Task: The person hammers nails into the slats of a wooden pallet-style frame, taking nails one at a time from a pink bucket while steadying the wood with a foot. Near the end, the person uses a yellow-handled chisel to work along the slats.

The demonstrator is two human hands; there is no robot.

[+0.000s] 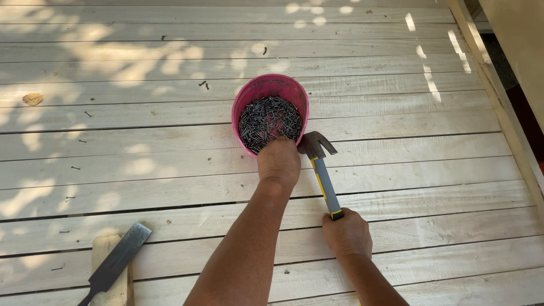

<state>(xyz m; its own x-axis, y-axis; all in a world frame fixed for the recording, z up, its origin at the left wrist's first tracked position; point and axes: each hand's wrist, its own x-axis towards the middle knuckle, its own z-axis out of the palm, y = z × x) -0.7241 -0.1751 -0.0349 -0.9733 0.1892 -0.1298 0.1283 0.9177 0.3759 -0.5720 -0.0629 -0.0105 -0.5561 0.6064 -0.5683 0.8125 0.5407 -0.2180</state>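
At the far left, about nine o'clock of the frame, a dry leaf (32, 99) lies on the plank floor (396, 170); loose nails (75, 168) are scattered across the boards below it. At seven o'clock a flat steel blade (116, 262) rests across a pale wooden block (113, 286), untouched.

Centre frame: the pink bucket (271, 89) stands upright on the boards, filled with small dark nails (266, 119). The left hand (279, 160) reaches over the rim at the bucket's six o'clock, fingers dipped among the nails — whether they have closed on any cannot be told, as the fingertips are hidden.

Just right of it, the claw hammer (318, 164) lies angled toward twelve o'clock, its head touching or nearly touching the bucket wall. The right hand (347, 233) is clenched around the end of the yellow-and-grey handle.

Judgement: picking up nails cleanly calls for a light pinch from the top layer, points away from the palm, bucket kept level — and the hammer head held clear of the rim so it does not tip the bucket.

At three o'clock a timber frame edge (498, 96) borders the floor.
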